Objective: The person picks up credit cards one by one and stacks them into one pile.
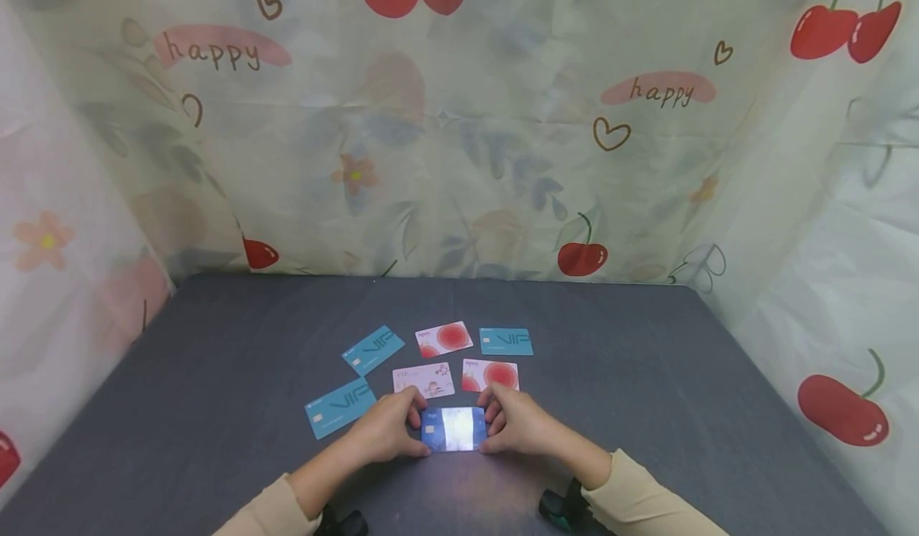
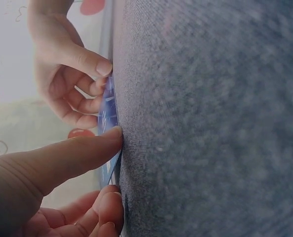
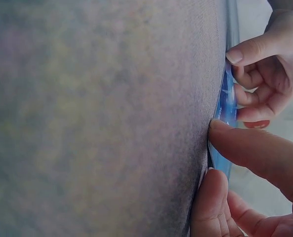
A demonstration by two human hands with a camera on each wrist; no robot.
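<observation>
A dark blue card with a chip and a bright glare lies flat on the dark table, between my two hands. At its left end, my left hand holds the edge between thumb and curled fingers. My right hand holds the right end the same way. Both wrist views show the blue card edge-on, low against the cloth, with thumbs at its near edge. Just beyond it lie a pale pink card and a red-and-pink card, close to my fingertips.
A teal VIP card lies left of my left hand. Farther back are another teal card, a red-and-pink card and a third teal card. A patterned curtain encloses the dark table.
</observation>
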